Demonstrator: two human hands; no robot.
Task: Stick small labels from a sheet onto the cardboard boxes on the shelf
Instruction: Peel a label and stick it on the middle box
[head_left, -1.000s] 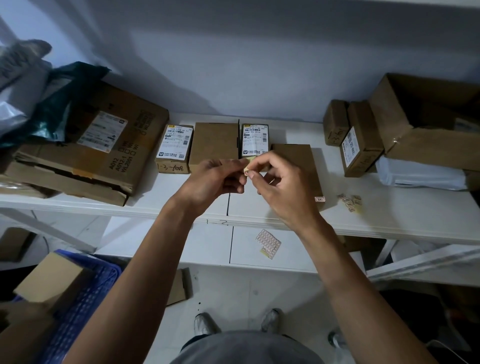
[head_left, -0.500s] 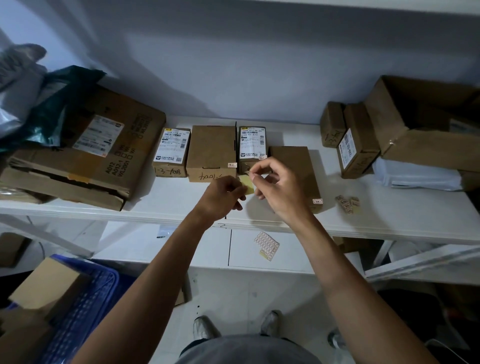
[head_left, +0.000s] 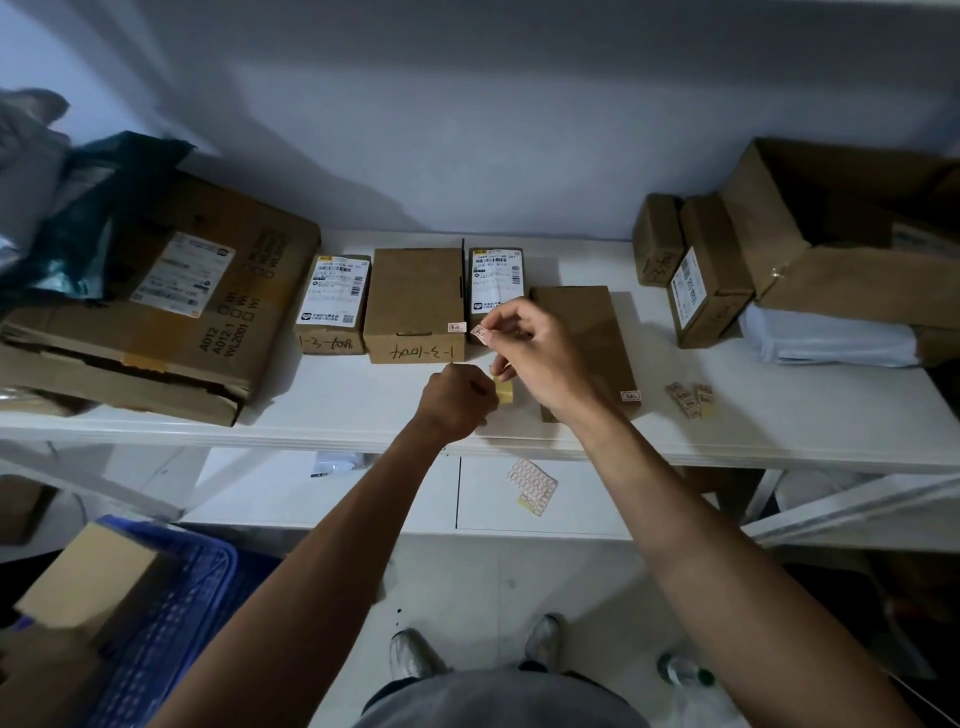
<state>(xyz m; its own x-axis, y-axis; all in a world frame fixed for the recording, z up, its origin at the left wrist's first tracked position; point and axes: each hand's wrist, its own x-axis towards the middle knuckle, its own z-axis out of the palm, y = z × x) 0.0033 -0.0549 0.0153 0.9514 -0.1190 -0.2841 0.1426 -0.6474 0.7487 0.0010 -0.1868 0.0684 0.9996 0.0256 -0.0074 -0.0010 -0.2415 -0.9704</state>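
Note:
My right hand pinches a small red-and-white label between thumb and forefinger, held just in front of the narrow box with a printed shipping label. My left hand is closed on a yellowish piece of label backing above the shelf's front. The plain cardboard box, marked with handwriting, carries a small label at its near right corner. The flat box under my right wrist also carries one. Another labelled box stands to the left.
A white shelf holds a large battered carton at left and open cartons at right. Loose label pieces lie on the shelf. A label sheet lies on the lower shelf. A blue crate sits below left.
My hands have separated: the right hand lifted the peeled label toward the narrow box, and the left hand dropped lower with the backing piece.

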